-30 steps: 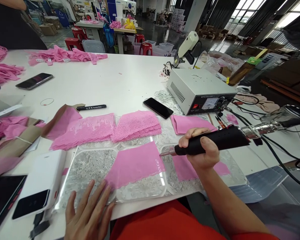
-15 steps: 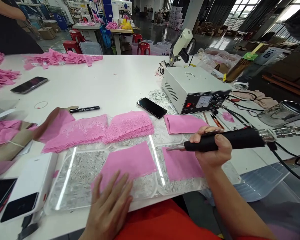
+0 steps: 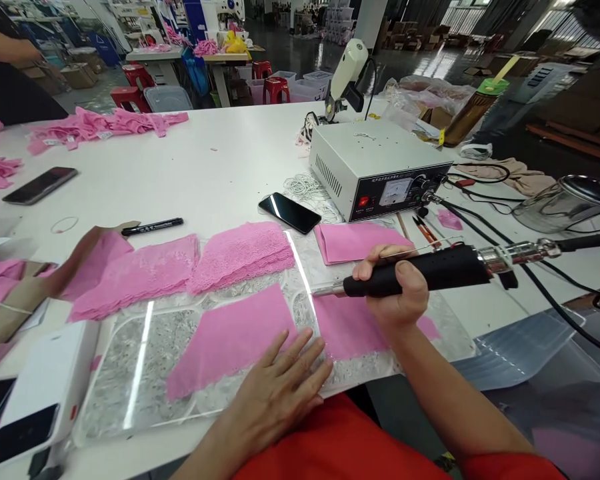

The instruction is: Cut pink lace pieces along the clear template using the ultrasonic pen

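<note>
My right hand [image 3: 403, 287] is closed around a corded ultrasonic cutter [image 3: 455, 270] with a black grip. Its metal tip points left, above the top edge of a flat pink fabric piece [image 3: 350, 327]. My left hand [image 3: 290, 373] is spread flat, fingers apart, at the lower right of another pink fabric piece [image 3: 235, 333]. Both pieces lie on a clear, scratched plastic board [image 3: 125, 373]. Behind them are a stack of pink lace pieces [image 3: 245, 257], a second lace stack [image 3: 140, 273] and folded pink cloth [image 3: 360, 240].
A grey power box [image 3: 380, 167] with a lit red switch stands at the back right, cables running to the cutter. Around lie a black phone [image 3: 290, 212], a marker [image 3: 153, 227], a white device [image 3: 45, 380] and a glass jar [image 3: 565, 207]. Another person's arm [image 3: 10, 50] shows far left.
My left hand has moved right, from the left fabric piece's lower left to its lower right corner. My right hand and the cutter have shifted slightly left in view; the whole view has shifted too.
</note>
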### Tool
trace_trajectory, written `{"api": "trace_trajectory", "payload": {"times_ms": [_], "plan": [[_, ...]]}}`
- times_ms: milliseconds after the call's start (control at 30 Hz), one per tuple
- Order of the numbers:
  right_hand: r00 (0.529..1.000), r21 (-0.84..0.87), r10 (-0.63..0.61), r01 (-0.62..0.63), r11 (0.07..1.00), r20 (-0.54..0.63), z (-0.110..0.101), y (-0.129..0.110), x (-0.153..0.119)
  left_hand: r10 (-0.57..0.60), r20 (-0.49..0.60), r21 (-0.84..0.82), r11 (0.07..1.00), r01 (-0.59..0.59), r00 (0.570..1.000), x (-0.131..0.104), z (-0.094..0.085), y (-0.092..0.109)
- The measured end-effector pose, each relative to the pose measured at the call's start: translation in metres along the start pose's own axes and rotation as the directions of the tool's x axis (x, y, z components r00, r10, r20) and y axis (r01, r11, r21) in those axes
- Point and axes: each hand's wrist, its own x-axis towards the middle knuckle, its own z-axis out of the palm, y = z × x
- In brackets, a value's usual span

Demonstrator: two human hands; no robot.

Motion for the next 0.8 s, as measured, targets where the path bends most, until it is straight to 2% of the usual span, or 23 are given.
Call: {"api": "trace_trajectory", "payload": {"times_ms": [167,500,633,800], "plan": [[0.998,-0.037,-0.041,0.042,0.998,0.043,-0.001,0.001,0.000,0.042,0.006,0.020,0.999,-0.042,0.999,0.003,-0.001,-0.002],[0.997,-0.034,-0.073,0.074,0.997,0.039,0.001,0.000,-0.001,0.056,0.028,0.027,0.998,-0.057,0.998,0.006,-0.002,-0.002],[0.998,0.029,-0.038,0.037,0.999,0.052,-0.004,-0.006,0.000,0.058,0.019,0.019,0.998,-0.059,0.998,0.006,-0.002,-0.002],[0.989,0.067,0.026,-0.036,0.997,0.145,-0.012,-0.015,-0.002,0.051,0.026,0.008,0.999,-0.051,0.998,0.003,-0.001,0.000]]}}
